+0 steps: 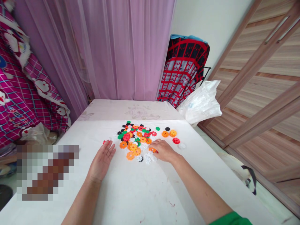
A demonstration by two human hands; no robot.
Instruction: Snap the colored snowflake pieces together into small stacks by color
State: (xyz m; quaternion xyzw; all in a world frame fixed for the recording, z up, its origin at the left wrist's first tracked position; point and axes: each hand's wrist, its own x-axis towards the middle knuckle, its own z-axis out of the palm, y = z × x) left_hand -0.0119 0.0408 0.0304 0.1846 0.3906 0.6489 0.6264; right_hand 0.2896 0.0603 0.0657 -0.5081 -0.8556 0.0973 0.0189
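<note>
A loose pile of flower-edged plastic discs (pixel 133 147) in orange, red, green, black and white lies on the white table. Left of it, my left hand (pixel 102 159) rests palm up with its fingers stretched out and nothing on the palm. Small red pieces (pixel 104 142) show just beyond its fingertips. My right hand (pixel 162 150) reaches in at the pile's right edge, fingers bent down over an orange disc (pixel 152 150). Its fingertips are partly hidden, so a grip cannot be made out. White discs (pixel 148 158) lie just beside it.
Right of the pile lie separate discs, among them a red one (pixel 176 141), a green one (pixel 157 128) and a black one (pixel 167 128). A white plastic bag (pixel 200 101) hangs by the table's (pixel 131 193) far right corner. Purple curtains (pixel 126 50) stand behind.
</note>
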